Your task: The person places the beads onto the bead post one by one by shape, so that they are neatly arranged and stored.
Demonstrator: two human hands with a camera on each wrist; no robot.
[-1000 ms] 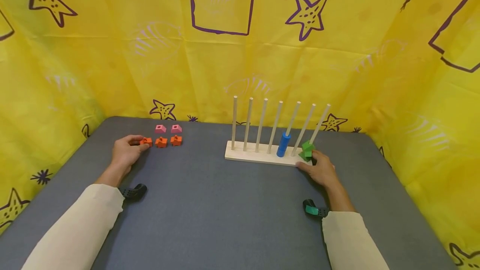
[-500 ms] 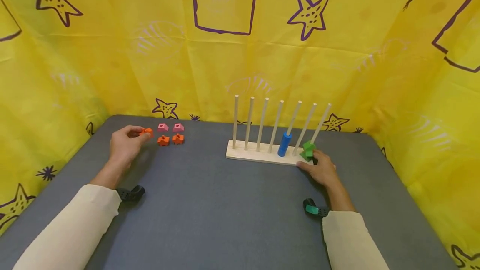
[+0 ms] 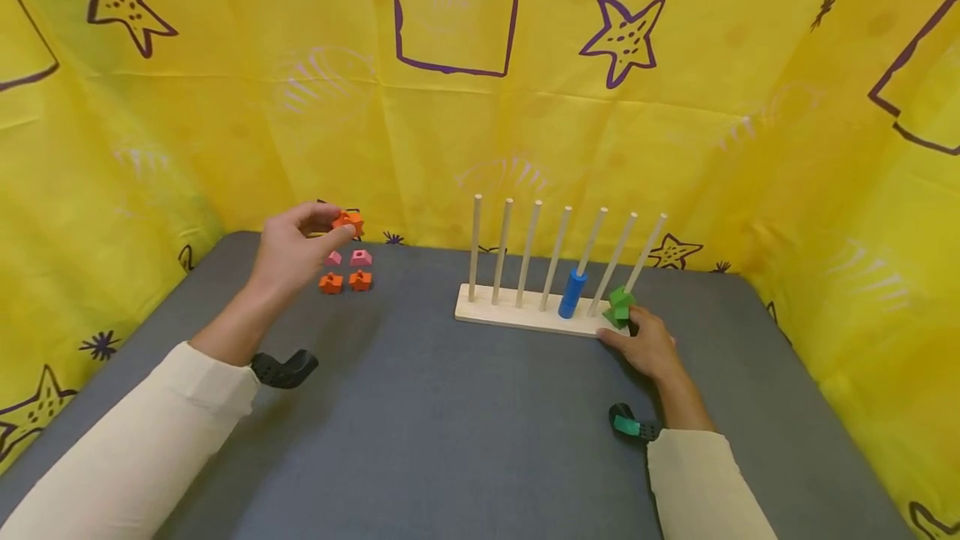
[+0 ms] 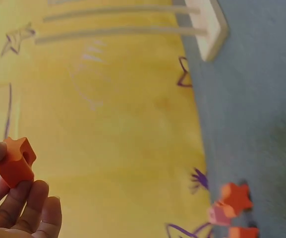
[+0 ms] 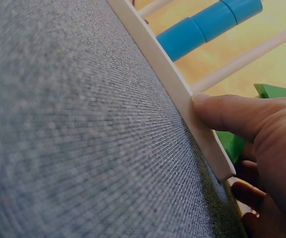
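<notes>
My left hand (image 3: pixel 292 248) pinches an orange star-shaped bead (image 3: pixel 350 224) between thumb and fingers, raised above the table. A hole shows in the bead's side in the left wrist view. At the right, my right hand (image 3: pixel 647 344) grips the end of a wooden peg board (image 3: pixel 498 317), thumb against its front edge, other fingers partly hidden behind. Blue cylinder beads (image 3: pixel 572 294) are stacked on one upright peg. Green angular beads (image 3: pixel 619 307) sit on the rightmost peg, beside my right hand. The other pegs (image 3: pixel 502 252) are bare.
Two orange star beads (image 3: pixel 360 280) lie on the grey table (image 3: pixel 450 423) at the left, with two pink beads (image 3: pixel 361 257) behind them. A yellow patterned cloth (image 3: pixel 442 140) hangs behind the table and along both sides.
My left hand has lifted the orange star bead off the table and carried it up and to the right. My right hand stays at the end of the peg board.
</notes>
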